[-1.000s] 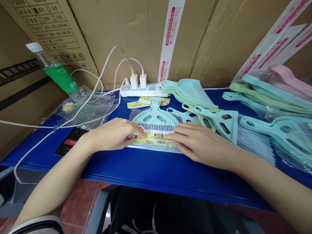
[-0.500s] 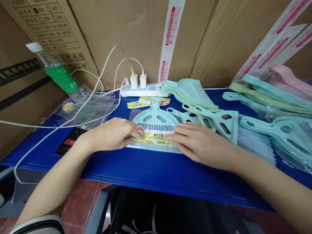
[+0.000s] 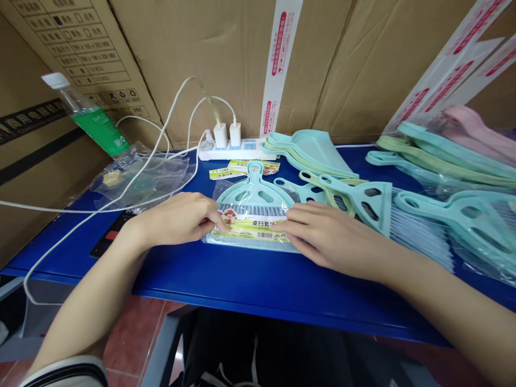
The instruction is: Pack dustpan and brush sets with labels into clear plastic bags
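A clear plastic bag holding a light-blue dustpan and a small brush (image 3: 255, 185) lies flat on the blue table in front of me. Across the bag's lower part runs a yellow and white paper label (image 3: 258, 228) with a red mushroom print. My left hand (image 3: 183, 217) touches the label's left end with its outstretched index fingertip, the other fingers loosely curled. From the right, my right hand (image 3: 326, 234) rests over the bag's edge, its fingers apart and the index tip on the label. Neither hand grips anything.
Loose brushes (image 3: 355, 204) and stacked dustpans (image 3: 314, 150) lie to the right, near more bagged sets (image 3: 475, 220). Spare labels (image 3: 229, 171) sit before a power strip (image 3: 245, 150). White cables, plastic bags (image 3: 141, 177), a tilted bottle (image 3: 92, 118) and a phone (image 3: 113, 234) are leftward.
My left index fingertip has slid a little left along the label, uncovering more of the mushroom print. My right hand has stayed nearly in place.
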Demonstrator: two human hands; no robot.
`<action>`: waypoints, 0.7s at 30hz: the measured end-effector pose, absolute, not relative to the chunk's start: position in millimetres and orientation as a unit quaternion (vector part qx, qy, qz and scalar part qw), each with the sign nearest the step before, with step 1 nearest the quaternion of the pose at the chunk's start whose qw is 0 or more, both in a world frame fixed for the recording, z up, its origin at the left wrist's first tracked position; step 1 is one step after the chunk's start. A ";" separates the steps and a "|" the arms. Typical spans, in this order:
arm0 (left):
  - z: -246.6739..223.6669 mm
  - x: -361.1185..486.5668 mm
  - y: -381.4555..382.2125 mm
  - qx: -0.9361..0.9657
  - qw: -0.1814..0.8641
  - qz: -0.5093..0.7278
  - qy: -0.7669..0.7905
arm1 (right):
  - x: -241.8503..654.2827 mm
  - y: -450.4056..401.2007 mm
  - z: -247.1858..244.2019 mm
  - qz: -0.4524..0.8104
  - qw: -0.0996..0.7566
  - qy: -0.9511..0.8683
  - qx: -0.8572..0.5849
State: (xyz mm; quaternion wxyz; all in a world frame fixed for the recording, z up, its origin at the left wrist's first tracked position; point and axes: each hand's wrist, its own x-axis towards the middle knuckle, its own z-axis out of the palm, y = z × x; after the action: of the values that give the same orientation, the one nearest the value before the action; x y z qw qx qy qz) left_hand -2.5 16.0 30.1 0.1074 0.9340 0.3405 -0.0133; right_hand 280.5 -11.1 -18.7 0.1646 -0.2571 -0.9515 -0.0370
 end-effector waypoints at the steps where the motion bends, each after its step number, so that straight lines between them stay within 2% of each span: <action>1: 30.5 -3.7 17.0 0.931 0.107 -0.014 0.349 | 280.4 -11.0 -18.7 -0.037 0.163 -0.951 -0.258; 21: 26.5 -4.3 17.6 0.931 0.092 -0.006 0.353 | 280.6 -10.1 -17.6 -0.042 0.167 -0.953 -0.250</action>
State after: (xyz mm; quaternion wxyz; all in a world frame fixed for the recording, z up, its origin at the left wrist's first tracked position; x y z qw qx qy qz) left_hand -4.3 17.6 26.5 0.0919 0.9312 0.3526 -0.0062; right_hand 280.6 -10.1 -17.6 0.1669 -0.2497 -0.9529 -0.0422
